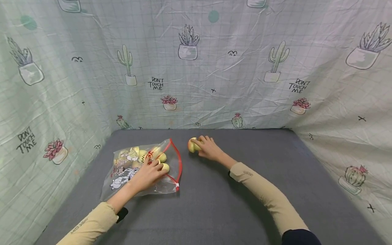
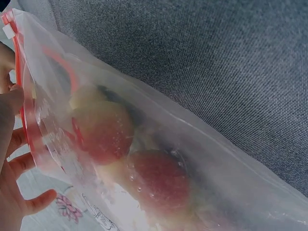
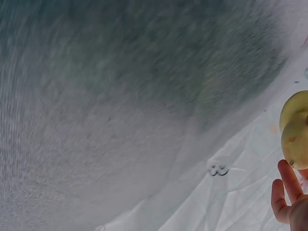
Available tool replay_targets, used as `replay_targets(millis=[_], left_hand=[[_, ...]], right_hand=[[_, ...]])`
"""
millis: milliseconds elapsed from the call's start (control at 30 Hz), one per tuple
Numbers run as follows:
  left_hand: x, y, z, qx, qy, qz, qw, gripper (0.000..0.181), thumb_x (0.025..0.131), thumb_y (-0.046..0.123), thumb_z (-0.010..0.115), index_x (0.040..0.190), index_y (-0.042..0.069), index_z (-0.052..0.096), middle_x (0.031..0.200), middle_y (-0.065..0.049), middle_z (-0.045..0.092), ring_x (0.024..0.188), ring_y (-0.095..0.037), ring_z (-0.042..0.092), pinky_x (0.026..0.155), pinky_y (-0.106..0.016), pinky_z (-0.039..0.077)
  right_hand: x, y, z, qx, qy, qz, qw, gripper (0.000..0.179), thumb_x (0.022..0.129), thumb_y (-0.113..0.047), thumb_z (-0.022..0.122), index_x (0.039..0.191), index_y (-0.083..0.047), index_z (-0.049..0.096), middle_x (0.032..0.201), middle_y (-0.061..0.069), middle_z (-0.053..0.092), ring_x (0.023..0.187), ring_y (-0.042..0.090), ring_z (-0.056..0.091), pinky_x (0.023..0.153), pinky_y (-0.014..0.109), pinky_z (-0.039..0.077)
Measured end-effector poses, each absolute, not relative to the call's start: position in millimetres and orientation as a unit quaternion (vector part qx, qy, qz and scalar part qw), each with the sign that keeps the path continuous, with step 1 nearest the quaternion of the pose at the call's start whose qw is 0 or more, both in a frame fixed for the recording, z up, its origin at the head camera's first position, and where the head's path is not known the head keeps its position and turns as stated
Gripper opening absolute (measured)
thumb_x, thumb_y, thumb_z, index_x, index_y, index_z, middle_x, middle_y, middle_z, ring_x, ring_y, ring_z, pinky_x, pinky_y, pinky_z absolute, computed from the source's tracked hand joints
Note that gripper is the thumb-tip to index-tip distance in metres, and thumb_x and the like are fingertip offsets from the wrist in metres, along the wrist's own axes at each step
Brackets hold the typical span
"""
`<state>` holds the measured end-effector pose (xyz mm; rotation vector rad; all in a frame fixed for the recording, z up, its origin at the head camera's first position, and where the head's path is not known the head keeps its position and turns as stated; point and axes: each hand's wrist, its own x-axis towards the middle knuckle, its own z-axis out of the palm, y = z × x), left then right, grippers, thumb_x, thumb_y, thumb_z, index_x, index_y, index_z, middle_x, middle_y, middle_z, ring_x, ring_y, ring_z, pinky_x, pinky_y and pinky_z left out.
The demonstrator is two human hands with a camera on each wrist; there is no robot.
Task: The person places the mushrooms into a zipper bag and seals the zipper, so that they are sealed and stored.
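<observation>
A clear zip bag (image 1: 125, 185) with red closure strips and printed cartoon figures lies on its side at the left, holding several yellow-and-red fruits (image 2: 103, 132) that look like peaches. Its mouth gapes toward the right. With my left hand (image 1: 148, 175) I grip the upper lip of the bag; the left wrist view shows fingers around the red strip and the little finger stretched apart. My right hand (image 1: 209, 148) holds yellow-and-red fruit (image 1: 192, 145) just beyond the mouth, its fingers over the right side. Two rounded yellow shapes (image 3: 294, 144) show in the right wrist view, partly cut off.
Grey cloth covers the table (image 1: 214, 204). A pale curtain (image 1: 214, 75) printed with potted plants surrounds it at the back and both sides. At the near lower corner of the bag mouth sits a white slider (image 1: 177, 185).
</observation>
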<state>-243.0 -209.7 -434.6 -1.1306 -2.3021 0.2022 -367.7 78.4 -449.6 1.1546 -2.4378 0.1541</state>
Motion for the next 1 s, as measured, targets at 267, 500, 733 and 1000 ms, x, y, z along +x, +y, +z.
replay_targets(millis=[267, 500, 733, 1000], left_hand=[[-243.1, -210.0, -433.3, -0.417, -0.861, 0.064, 0.285, 0.012, 0.075, 0.022, 0.066, 0.083, 0.022, 0.057, 0.074, 0.003, 0.05, 0.073, -0.017, 0.044, 0.072, -0.05, 0.037], [-243.9, -210.1, -434.5, -0.412, -0.861, 0.062, 0.291, 0.011, 0.077, 0.025, 0.064, 0.077, 0.019, 0.055, 0.074, 0.003, 0.05, 0.072, -0.017, 0.042, 0.069, -0.043, 0.035], [-244.0, -211.3, -435.5, -0.419, -0.856, 0.061, 0.297, 0.018, 0.075, 0.032, 0.066, 0.076, 0.019, 0.054, 0.074, 0.003, 0.049, 0.071, -0.017, 0.042, 0.068, -0.042, 0.034], [-237.5, -212.6, -433.1, -0.434, -0.864, 0.085, 0.24, 0.075, 0.043, 0.07, 0.066, 0.098, 0.019, 0.058, 0.083, 0.001, 0.047, 0.082, -0.018, 0.044, 0.076, -0.054, 0.036]], right_hand=[[-353.6, 69.1, -446.9, 0.44, -0.864, 0.059, 0.237, 0.057, 0.076, -0.018, 0.065, 0.129, -0.017, 0.044, 0.102, 0.007, 0.05, 0.078, 0.019, 0.042, 0.062, 0.03, 0.032], [-337.2, 60.8, -444.8, 0.457, -0.859, 0.067, 0.22, 0.05, 0.079, -0.02, 0.063, 0.126, -0.015, 0.047, 0.106, 0.004, 0.052, 0.078, 0.019, 0.045, 0.061, 0.03, 0.038], [-325.8, 54.0, -447.0, 0.479, -0.845, 0.078, 0.223, 0.052, 0.078, -0.022, 0.065, 0.127, -0.016, 0.047, 0.109, 0.001, 0.053, 0.08, 0.016, 0.042, 0.062, 0.028, 0.034], [-312.2, 45.7, -447.9, 0.494, -0.838, 0.108, 0.205, 0.05, 0.079, -0.02, 0.065, 0.126, -0.013, 0.048, 0.11, 0.001, 0.055, 0.081, 0.015, 0.041, 0.063, 0.025, 0.032]])
